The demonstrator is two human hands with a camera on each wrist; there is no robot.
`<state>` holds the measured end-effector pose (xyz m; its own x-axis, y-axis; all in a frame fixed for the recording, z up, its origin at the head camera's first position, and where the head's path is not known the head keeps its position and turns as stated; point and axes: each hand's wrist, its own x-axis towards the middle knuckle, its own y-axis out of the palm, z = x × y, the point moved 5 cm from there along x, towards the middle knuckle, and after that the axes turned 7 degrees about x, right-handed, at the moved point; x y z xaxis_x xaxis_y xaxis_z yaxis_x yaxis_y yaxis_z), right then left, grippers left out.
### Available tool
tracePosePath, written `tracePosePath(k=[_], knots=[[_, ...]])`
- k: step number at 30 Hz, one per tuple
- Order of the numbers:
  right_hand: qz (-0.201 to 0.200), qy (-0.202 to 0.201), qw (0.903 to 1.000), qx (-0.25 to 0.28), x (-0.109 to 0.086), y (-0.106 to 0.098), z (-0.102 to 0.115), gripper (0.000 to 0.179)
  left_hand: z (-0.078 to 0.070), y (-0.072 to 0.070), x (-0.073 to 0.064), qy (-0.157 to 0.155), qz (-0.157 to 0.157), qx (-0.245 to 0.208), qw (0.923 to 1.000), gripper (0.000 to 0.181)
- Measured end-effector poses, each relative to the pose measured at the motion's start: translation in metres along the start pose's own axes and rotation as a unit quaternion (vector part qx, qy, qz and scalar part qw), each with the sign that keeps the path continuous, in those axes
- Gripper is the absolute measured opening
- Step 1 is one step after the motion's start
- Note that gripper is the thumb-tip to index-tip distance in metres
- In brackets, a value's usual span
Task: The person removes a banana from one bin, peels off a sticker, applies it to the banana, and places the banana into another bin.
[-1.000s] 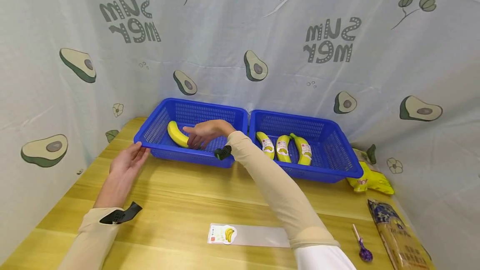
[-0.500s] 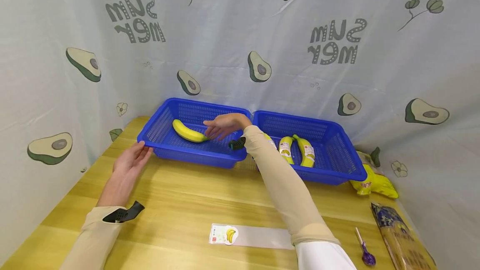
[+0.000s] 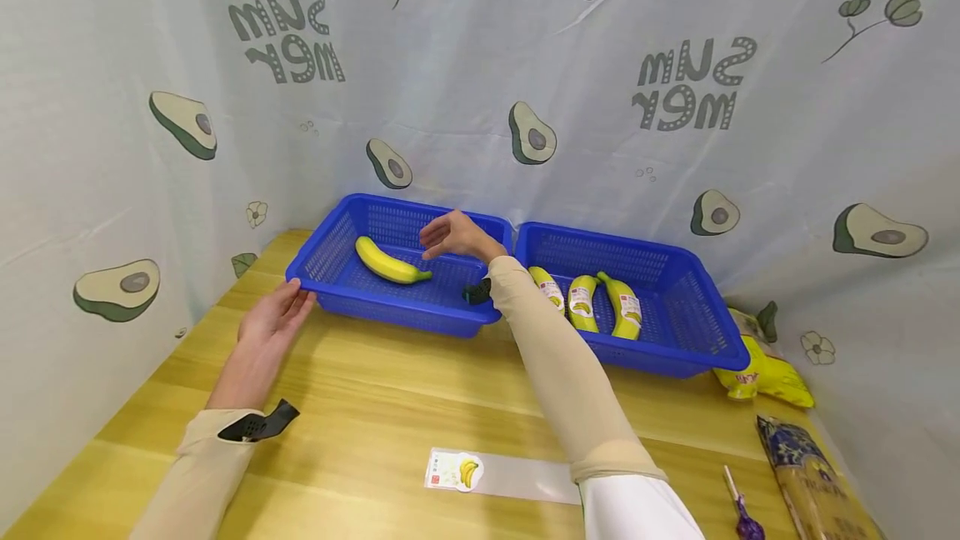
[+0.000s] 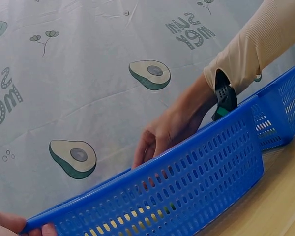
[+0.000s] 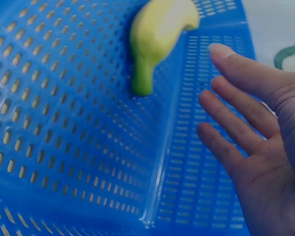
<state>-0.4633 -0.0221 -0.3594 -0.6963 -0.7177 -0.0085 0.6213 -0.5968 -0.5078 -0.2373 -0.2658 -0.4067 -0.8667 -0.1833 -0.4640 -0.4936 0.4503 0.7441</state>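
Note:
At the near left corner of the left blue plastic basket (image 3: 390,314), my left hand (image 3: 268,325) grips the rim between thumb and fingers. A yellow banana (image 3: 390,263) lies alone on the basket floor, its green stem end pointing right. My right hand (image 3: 459,237) hovers over the basket's right half, apart from the banana and holding nothing. In the right wrist view its fingers (image 5: 231,120) are extended, with the banana (image 5: 157,37) a short way off.
Beside it stands a right blue basket (image 3: 693,332) with three labelled bananas (image 3: 583,303). A clear strip with a banana label (image 3: 455,470) lies in front. At right are a yellow package (image 3: 772,377), a purple lollipop (image 3: 748,526) and a brown packet (image 3: 817,482). A printed curtain (image 3: 450,65) hangs behind.
My right hand has let go of the banana and moved up and right away from it. The banana now lies turned more lengthwise in the basket. My left hand stays on the rim.

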Motion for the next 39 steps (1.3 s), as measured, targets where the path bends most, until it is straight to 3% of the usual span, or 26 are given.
tracePosePath(k=[8, 15, 23, 31, 39], knots=[[0.047, 0.021, 0.9984, -0.024, 0.009, 0.02, -0.007, 0.055, 0.002, 0.001, 0.005, 0.009, -0.02, -0.006, 0.9997, 0.063], [0.043, 0.033, 0.9981, -0.029, 0.013, 0.027, -0.012, 0.053, 0.002, 0.001, 0.004, 0.016, -0.023, 0.008, 0.9996, 0.073], [0.039, 0.05, 0.9971, -0.043, 0.012, 0.035, -0.014, 0.05, 0.003, -0.001, 0.002, 0.011, -0.017, -0.003, 0.9998, 0.056], [0.027, 0.024, 0.9948, -0.095, 0.019, 0.044, -0.01, 0.041, 0.002, -0.004, -0.004, -0.001, 0.003, -0.041, 0.9992, 0.079], [0.019, 0.029, 0.9922, -0.12, 0.019, 0.044, -0.009, 0.039, 0.003, -0.002, -0.004, -0.001, 0.008, -0.03, 0.9995, 0.081]])
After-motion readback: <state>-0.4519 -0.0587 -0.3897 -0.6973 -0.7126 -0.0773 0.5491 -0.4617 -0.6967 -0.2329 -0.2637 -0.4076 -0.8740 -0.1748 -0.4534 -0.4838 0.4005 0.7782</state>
